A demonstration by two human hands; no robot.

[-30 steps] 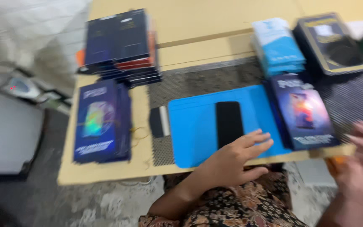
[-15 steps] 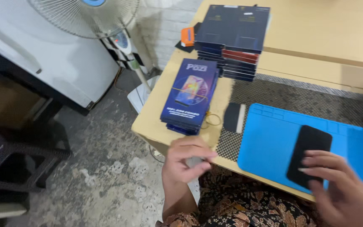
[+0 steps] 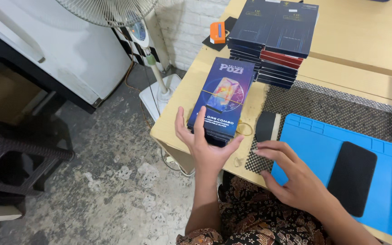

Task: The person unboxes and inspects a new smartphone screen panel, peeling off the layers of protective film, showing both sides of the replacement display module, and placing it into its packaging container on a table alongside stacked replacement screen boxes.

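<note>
Left hand (image 3: pixel 207 145) open, cupping near end of blue box stack (image 3: pixel 223 100) at desk (image 3: pixel 178 113) left edge | right hand (image 3: pixel 291 179) released, over mat (image 3: pixel 314 145) | I'd pinch both sides, lift level | phone (image 3: pixel 352 177) right

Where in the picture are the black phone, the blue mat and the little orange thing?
black phone (image 3: pixel 351 178), head view, middle of its dark face.
blue mat (image 3: pixel 311 145), head view, bare part left of the phone.
orange thing (image 3: pixel 217 32), head view, middle of its top.
</note>
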